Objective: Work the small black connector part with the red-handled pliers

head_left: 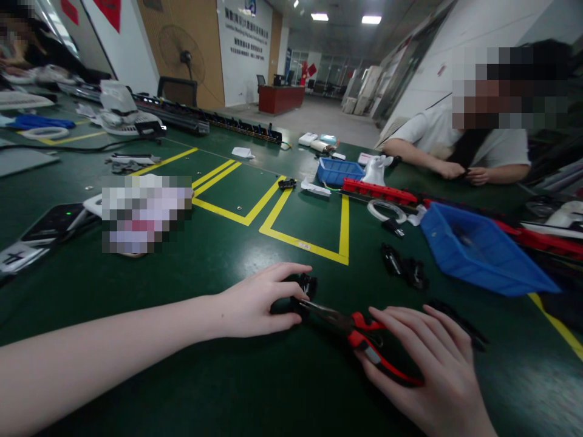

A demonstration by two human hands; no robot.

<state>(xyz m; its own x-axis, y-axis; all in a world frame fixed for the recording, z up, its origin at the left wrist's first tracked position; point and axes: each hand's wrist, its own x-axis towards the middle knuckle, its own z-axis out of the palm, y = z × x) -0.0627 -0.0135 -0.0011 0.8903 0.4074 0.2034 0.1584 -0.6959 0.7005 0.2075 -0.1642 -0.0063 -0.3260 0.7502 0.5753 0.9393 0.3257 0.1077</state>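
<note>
At the middle of the green table, my left hand (pixel 259 300) has its thumb and fingers closed around a small black part (pixel 308 284), which the fingers partly hide. Red-and-black needle-nose pliers (pixel 364 337) lie in the grip of my right hand (pixel 432 364), its fingers wrapped about the handles. The long metal jaws point left and reach the black part beside my left fingertips. Whether the jaw tips clamp it, I cannot tell. More black parts (pixel 403 265) lie on the table beyond my right hand.
A blue tray (pixel 483 249) stands at the right, with a smaller blue tray (pixel 339 171) farther back. Red strips (pixel 380 191) run along the far side. Yellow tape (pixel 300 244) marks the table (pixel 218 388). A co-worker (pixel 460 145) sits at the back right.
</note>
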